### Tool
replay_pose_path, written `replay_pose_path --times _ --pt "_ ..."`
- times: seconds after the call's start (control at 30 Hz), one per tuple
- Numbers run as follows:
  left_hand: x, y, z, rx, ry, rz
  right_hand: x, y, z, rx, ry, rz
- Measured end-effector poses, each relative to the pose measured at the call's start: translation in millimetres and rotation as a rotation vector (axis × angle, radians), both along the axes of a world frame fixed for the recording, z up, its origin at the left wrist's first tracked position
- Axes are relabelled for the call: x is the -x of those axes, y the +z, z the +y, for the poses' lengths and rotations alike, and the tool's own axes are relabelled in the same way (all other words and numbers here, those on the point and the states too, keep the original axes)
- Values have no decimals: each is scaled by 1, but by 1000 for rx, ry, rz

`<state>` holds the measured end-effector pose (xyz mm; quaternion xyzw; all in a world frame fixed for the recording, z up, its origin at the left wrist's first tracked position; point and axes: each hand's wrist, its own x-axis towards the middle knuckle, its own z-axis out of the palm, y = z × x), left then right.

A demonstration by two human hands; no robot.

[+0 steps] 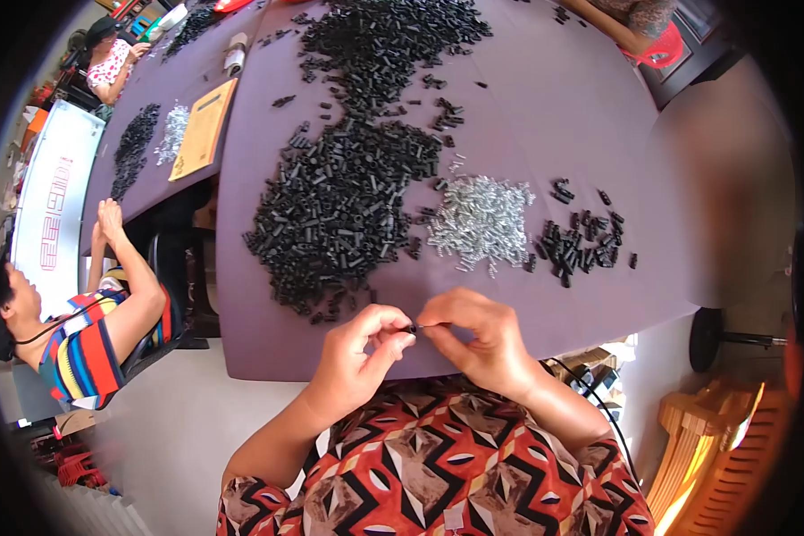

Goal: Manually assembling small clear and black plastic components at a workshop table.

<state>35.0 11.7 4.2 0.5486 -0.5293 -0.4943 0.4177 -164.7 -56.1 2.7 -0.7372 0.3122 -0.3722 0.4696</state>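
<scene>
Close to the front edge of the table (590, 125), my two hands meet. My left hand (355, 355) pinches a small black tube-like piece (410, 329) between thumb and fingertips. Against the end of that piece, my right hand (481, 341) has its thumb and index finger pressed together; whatever lies between them is too small to make out. Beyond my left hand spreads a big pile of short black tubes (339, 214). A heap of small silver springs (480, 223) lies past my right hand, with a looser group of black pieces (585, 243) to its right.
More black pieces (393, 36) cover the table's far part. A yellow-brown envelope or board (203, 129) lies at left. A co-worker in striped clothing (107, 348) sits there; other people sit farther back. Stacked orange-brown chairs (710, 447) stand at lower right, near a black fan-like object (706, 339).
</scene>
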Motion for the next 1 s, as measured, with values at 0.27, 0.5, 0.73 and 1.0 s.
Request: replay_pose_path --times 0.27,0.5,0.73,1.0 --pt "6 -17 13 -85 70 78 5 -5 6 144 43 136" --pt "4 -20 17 -102 73 80 -3 -5 5 156 128 151" --pt "-8 -24 24 7 147 -76 -16 12 17 267 194 341" --pt "-22 -32 34 -3 290 271 -69 -22 -19 439 15 468"
